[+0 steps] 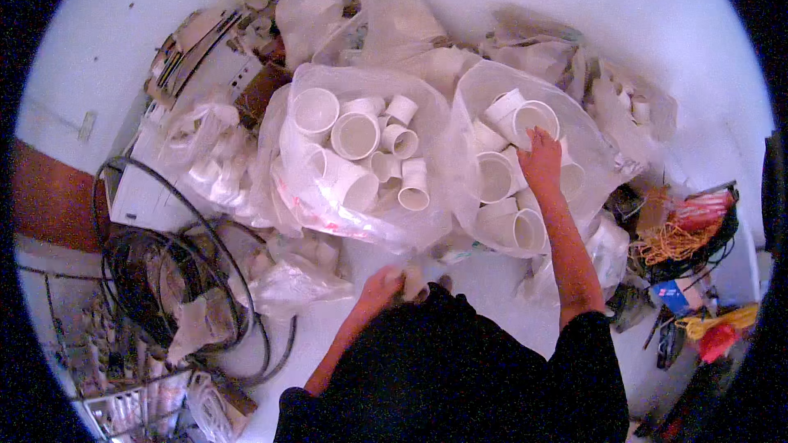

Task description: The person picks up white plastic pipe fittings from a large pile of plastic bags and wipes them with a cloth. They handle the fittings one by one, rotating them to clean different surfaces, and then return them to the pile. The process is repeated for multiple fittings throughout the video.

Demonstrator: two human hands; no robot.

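My right hand (540, 160) reaches into the clear plastic bag (599, 148) on the right. Its fingers are closed on the near rim of a white plastic pipe fitting (535, 117). Other white fittings (496, 176) lie below and around it in the bag. Down by my body, my left hand (384, 285) is closed, its fingers curled beside a small beige piece (414, 282) partly hidden by my black shirt. What that piece is, I cannot make out. A second plastic bag (431, 226), full of white fittings (355, 135) of several sizes, stands open ahead of my left hand.
More dusty plastic bags (402, 20) are heaped against the white wall behind. Coiled black hose (164, 271) and a wire rack (131, 402) are on the left. To the right sit orange cord (677, 242), a blue box (675, 297) and a yellow bundle (718, 321).
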